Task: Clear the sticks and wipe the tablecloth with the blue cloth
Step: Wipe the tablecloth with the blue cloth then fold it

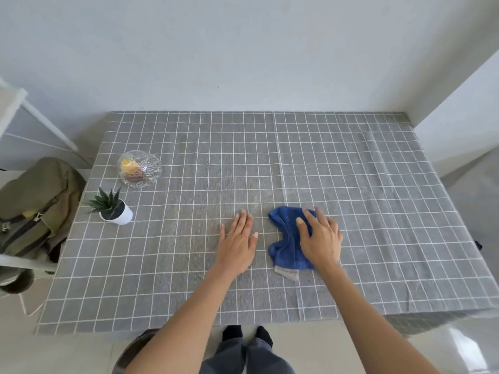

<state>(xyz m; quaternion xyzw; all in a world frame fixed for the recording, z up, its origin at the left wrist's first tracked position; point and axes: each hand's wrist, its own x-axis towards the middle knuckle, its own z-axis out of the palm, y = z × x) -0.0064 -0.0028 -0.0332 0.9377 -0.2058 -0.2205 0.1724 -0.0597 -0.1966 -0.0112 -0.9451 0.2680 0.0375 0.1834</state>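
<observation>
A grey tablecloth (pixel 351 171) with a white grid covers the table. A crumpled blue cloth (pixel 286 236) lies on it near the middle front. My right hand (pixel 321 238) presses flat on the cloth's right part, fingers straight and spread. My left hand (pixel 237 244) rests flat on the tablecloth just left of the cloth, apart from it, holding nothing. No sticks show on the tablecloth.
A cut-glass bowl (pixel 140 168) with something yellow and brown inside stands at the left. In front of it is a small plant in a white pot (pixel 114 210). A green backpack (pixel 35 203) sits on a white chair beyond the table's left edge. A wall rises behind.
</observation>
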